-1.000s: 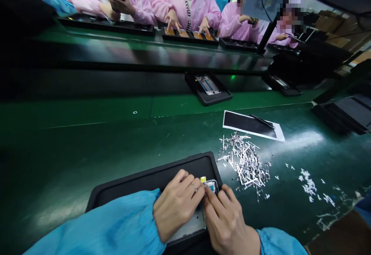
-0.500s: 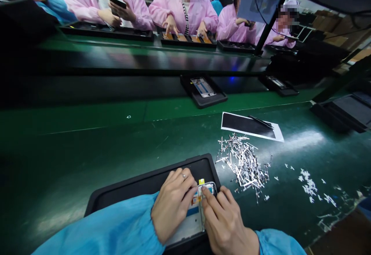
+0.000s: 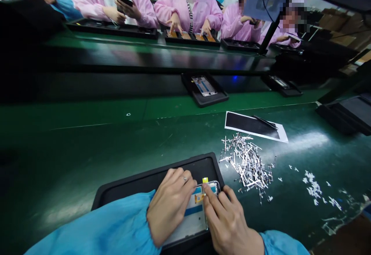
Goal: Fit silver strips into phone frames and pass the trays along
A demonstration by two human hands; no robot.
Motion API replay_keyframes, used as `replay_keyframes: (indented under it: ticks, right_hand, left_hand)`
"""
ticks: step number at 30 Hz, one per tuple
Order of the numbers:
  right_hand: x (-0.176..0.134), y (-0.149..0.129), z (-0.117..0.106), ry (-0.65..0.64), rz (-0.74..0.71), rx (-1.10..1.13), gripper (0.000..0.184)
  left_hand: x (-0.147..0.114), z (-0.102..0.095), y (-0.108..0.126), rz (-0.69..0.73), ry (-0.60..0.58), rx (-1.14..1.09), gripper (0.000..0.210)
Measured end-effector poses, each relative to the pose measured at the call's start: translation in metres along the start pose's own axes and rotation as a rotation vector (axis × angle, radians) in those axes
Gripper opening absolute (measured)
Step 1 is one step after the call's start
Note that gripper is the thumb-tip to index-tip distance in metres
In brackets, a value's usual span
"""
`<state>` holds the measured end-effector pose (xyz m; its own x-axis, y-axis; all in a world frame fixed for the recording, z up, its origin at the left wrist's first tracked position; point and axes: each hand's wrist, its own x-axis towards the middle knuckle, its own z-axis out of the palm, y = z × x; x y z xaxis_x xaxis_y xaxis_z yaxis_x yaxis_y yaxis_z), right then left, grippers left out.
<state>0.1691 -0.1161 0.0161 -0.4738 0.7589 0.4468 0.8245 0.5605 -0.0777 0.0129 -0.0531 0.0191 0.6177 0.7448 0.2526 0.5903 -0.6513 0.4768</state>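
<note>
A silvery phone frame (image 3: 194, 221) with blue strips and an orange flex cable (image 3: 199, 198) lies in a black tray (image 3: 127, 191). A yellow tab (image 3: 205, 180) sticks out at its top edge. My left hand (image 3: 171, 201), a ring on one finger, lies over the frame's left side with bent fingers closed at the upper edge; its fingertips are partly hidden. My right hand (image 3: 227, 216) grips the right side, its index fingertip pressing just below the yellow tab and the other fingers curled at the edge.
Right of the tray lies a pile of thin metallic strips (image 3: 249, 162), with white scraps (image 3: 313, 187) farther right. Tweezers (image 3: 265, 122) rest on a black sheet with a white border (image 3: 246, 125). Another tray (image 3: 213, 99) holds a phone frame behind. Co-workers in pink (image 3: 188, 11) sit opposite.
The view has shifted slightly, moving the scene right. My left hand has drawn a little left, uncovering more of the orange cable. My right index fingertip is nearer the yellow tab.
</note>
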Motion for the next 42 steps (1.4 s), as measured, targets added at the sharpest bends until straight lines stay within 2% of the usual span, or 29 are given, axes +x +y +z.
replay_keyframes:
  ticks: [2,4,13,22,31,37,42]
  right_hand:
    - [0.001,0.0,-0.001,0.007,0.004,-0.005,0.034]
    - [0.002,0.0,-0.002,0.015,0.003,-0.007,0.034]
    - [0.001,-0.002,0.0,0.005,0.007,-0.014,0.034]
    - [0.004,0.0,-0.001,0.033,0.002,-0.011,0.036]
    - [0.005,0.001,-0.002,0.08,-0.008,-0.004,0.032]
    - [0.011,-0.006,0.004,0.151,-0.056,-0.067,0.038]
    - [0.011,-0.01,0.015,0.13,-0.077,-0.074,0.043]
  left_hand:
    - [-0.003,0.004,0.001,0.006,0.054,0.029,0.03]
    - [-0.005,0.005,0.001,-0.022,0.038,0.031,0.03]
    - [0.019,-0.021,-0.001,-0.279,-0.341,-0.036,0.014]
    - [0.029,-0.036,-0.007,-0.287,-0.549,-0.107,0.018]
    - [0.031,-0.038,-0.014,-0.234,-0.564,0.046,0.016]
    - [0.027,-0.037,-0.018,-0.193,-0.519,0.009,0.016]
    - [0.025,-0.037,-0.023,-0.188,-0.495,-0.063,0.021]
